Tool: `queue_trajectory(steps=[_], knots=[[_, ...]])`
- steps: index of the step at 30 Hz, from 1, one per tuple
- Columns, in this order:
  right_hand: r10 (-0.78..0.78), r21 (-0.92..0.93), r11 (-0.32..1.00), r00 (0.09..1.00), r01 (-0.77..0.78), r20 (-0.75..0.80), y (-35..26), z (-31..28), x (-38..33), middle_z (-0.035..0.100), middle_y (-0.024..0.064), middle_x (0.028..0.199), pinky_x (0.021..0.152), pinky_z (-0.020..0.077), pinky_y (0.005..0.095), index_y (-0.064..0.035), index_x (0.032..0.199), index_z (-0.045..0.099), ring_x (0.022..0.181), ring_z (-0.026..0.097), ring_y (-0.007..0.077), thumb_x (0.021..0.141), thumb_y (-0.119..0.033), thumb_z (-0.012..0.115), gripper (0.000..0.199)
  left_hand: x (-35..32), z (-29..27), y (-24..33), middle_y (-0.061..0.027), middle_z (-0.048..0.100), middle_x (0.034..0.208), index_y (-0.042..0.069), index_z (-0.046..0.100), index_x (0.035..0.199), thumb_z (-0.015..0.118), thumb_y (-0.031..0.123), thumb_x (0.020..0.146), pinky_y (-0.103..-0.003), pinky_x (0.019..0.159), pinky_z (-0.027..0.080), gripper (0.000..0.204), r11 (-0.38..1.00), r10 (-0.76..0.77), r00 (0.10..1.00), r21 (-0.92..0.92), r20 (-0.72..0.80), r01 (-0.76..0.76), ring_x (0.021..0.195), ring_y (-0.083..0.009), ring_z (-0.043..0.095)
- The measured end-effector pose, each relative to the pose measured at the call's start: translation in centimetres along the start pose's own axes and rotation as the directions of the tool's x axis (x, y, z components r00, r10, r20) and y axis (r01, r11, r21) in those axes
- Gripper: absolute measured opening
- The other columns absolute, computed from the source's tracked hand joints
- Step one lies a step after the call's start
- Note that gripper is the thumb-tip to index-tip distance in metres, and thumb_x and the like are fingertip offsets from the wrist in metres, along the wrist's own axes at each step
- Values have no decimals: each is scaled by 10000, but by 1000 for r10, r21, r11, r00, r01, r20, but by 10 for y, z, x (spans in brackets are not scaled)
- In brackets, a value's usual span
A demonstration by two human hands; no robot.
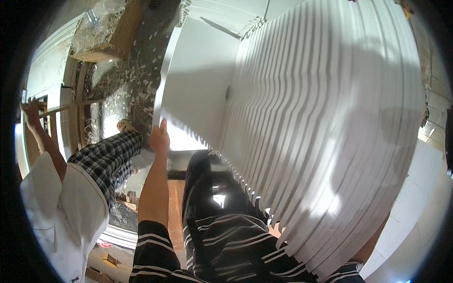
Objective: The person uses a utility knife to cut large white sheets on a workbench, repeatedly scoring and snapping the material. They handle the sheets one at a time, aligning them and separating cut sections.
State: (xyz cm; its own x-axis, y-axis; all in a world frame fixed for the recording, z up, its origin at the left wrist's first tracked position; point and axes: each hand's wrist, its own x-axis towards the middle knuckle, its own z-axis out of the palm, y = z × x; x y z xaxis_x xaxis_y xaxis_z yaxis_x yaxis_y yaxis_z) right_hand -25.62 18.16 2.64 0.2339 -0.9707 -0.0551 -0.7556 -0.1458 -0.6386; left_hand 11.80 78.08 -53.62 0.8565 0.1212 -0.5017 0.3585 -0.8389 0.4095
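My left hand [160,137] grips the near left edge of a flat white panel [200,70], thumb up. To its right, a large stack of thin white panels [292,122] leans across my lap, their edges fanned out in ridges. Fingertips of my right hand [275,230] show at the stack's lower left edge, curled against it; the rest of that hand is hidden behind the panels. The flat panel's right side meets the stack.
At left stands a co-worker in a white top and plaid shorts [106,151], one hand [32,111] raised by a frame. A cardboard box [106,47] holds pale shredded strips. White scraps [127,89] litter the floor. White boards [406,203] lie at right.
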Motion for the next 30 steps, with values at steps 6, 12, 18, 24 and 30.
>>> queue_trajectory(steps=[6, 12, 18, 24, 30], knots=[[-101, 47, 994, 990, 97, 102, 2, 21, 2, 680, 125, 1160, 883, 545, 369, 4, 1367, 577, 1011, 662, 226, 1068, -621, 416, 711, 9, -45, -16, -217, 569, 668, -40, 613, 705, 404, 669, 1046, -517, 627, 434, 814, 992, 106, 979, -44, -175, -115, 686, -386, 606], [-156, 210, 966, 988, 148, 21, 9, 56, -1, 689, 63, 1020, 748, 506, 283, 18, 1199, 666, 876, 643, 153, 1046, -504, 586, 549, -14, -106, -99, -144, 486, 590, -70, 570, 670, 449, 702, 1022, -505, 545, 342, 857, 976, -5, 977, -212, -214, -41, 527, -290, 445], [-108, 121, 987, 994, 103, 35, 8, 85, 8, 654, -5, 931, 706, 468, 288, -5, 1037, 709, 797, 570, 105, 1005, -401, 704, 396, -65, -180, -102, -206, 690, 783, -93, 729, 888, 484, 635, 1039, -483, 708, 473, 782, 876, -191, 923, -482, -333, 8, 720, -286, 613], [-404, 550, 780, 911, 299, 78, 2, 81, -25, 675, 22, 845, 619, 434, 251, 18, 1197, 718, 680, 535, 67, 990, -221, 727, 316, -141, -290, -33, -179, 711, 1119, -72, 670, 1274, 444, 618, 1061, -419, 932, 507, 757, 701, -116, 760, -595, -640, -394, 1002, -294, 652], [-634, 628, 631, 769, 455, 79, -6, 18, -63, 691, 19, 811, 532, 408, 215, 0, 1223, 725, 580, 499, 30, 935, -84, 744, 300, -290, -373, 100, -156, 500, 1501, 40, 456, 1532, 480, 632, 1050, -430, 1089, 424, 764, 242, 61, 861, -829, -505, -503, 1339, -291, 498]])
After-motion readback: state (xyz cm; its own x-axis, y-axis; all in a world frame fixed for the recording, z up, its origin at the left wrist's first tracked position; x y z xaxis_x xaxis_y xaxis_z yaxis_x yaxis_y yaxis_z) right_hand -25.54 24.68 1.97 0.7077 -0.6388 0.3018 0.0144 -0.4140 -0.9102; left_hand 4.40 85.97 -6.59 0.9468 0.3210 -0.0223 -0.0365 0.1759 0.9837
